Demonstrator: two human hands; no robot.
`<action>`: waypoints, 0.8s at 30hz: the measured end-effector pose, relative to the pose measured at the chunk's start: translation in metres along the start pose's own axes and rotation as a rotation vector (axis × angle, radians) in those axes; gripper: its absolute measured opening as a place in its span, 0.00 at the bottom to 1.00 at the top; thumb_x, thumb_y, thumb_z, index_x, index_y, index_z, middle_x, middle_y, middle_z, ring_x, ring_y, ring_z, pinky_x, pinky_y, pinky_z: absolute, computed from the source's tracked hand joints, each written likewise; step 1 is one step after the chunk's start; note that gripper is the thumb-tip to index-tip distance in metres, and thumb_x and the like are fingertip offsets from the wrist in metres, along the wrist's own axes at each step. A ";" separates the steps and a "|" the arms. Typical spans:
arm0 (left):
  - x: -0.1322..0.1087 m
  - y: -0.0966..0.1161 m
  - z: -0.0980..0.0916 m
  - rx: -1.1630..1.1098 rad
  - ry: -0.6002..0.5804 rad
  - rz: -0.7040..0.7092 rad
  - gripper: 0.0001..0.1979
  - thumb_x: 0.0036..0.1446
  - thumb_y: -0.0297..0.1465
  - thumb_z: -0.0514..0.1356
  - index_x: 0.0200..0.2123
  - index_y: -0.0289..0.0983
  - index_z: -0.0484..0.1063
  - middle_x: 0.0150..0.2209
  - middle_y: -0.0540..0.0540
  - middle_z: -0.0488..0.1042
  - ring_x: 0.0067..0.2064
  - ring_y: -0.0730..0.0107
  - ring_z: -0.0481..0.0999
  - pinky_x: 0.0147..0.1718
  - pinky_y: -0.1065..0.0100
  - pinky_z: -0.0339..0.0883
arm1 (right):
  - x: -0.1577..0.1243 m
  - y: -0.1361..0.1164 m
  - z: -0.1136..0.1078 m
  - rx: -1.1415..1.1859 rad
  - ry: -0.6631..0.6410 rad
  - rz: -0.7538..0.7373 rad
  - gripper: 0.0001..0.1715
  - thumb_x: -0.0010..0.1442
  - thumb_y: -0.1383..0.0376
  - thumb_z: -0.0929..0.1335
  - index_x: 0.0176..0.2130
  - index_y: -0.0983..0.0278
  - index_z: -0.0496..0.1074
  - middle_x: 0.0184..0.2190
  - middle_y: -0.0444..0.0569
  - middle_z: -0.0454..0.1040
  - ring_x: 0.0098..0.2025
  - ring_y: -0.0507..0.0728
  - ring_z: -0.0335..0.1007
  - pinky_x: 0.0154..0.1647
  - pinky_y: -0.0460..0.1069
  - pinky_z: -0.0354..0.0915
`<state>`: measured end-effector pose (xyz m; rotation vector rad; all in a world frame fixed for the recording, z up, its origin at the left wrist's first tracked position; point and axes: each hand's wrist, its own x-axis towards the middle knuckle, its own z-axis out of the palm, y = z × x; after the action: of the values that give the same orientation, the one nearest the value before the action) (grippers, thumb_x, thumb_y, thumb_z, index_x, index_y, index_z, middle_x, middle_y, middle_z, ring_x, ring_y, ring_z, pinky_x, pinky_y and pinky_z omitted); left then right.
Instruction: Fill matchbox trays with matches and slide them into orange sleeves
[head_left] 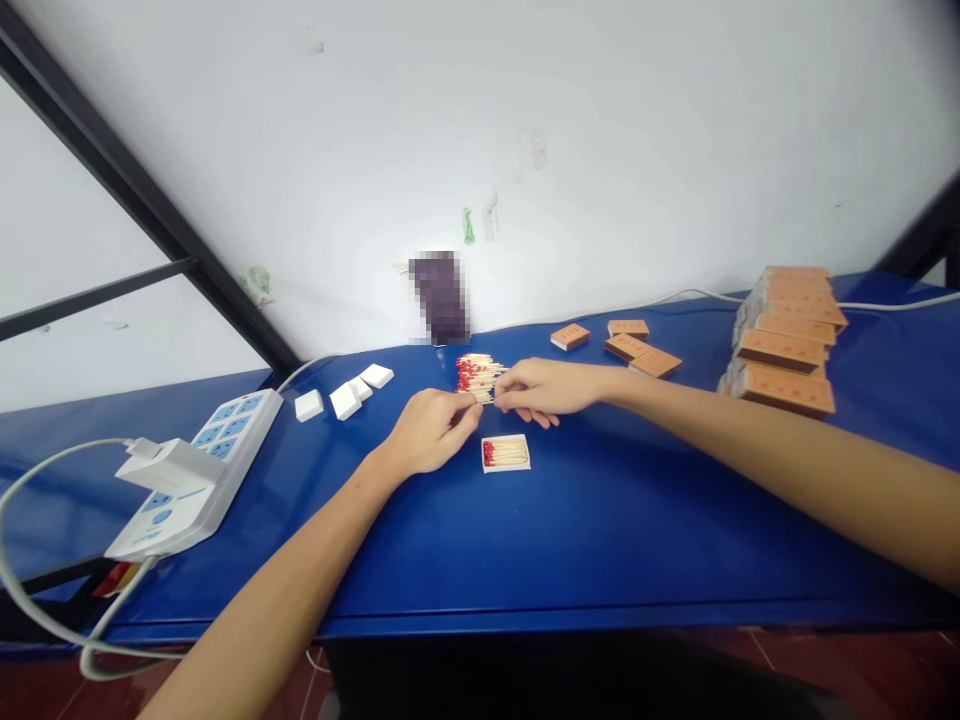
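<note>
A pile of red-tipped matches (477, 373) lies on the blue table (570, 540) near the wall. Both my hands meet at its near edge. My left hand (431, 430) is closed, its fingertips pinching the stick ends of some matches. My right hand (541, 388) is also closed, fingers curled over the same stick ends from the right. Just in front of the hands lies an open matchbox tray (505, 453) filled with matches, heads to the left.
Several empty white trays (346, 397) lie left of the pile. A white power strip (196, 470) with a plugged adapter and cable sits far left. Loose orange matchbox sleeves (634, 347) and a tall stack of them (787, 340) stand at the right.
</note>
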<state>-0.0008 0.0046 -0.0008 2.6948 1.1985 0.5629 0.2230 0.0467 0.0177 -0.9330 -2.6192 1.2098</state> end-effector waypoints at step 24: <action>-0.005 -0.039 0.001 -0.017 0.074 -0.176 0.12 0.52 0.23 0.55 0.36 0.38 0.76 0.23 0.53 0.71 0.25 0.72 0.68 0.27 0.71 0.56 | 0.014 0.015 0.033 -0.469 0.415 -0.166 0.18 0.66 0.63 0.63 0.48 0.64 0.79 0.42 0.52 0.81 0.40 0.57 0.75 0.40 0.49 0.61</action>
<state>-0.0296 0.0272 -0.0136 2.5409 1.4244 0.6486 0.2078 0.0404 -0.0175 -0.8849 -2.5964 0.3141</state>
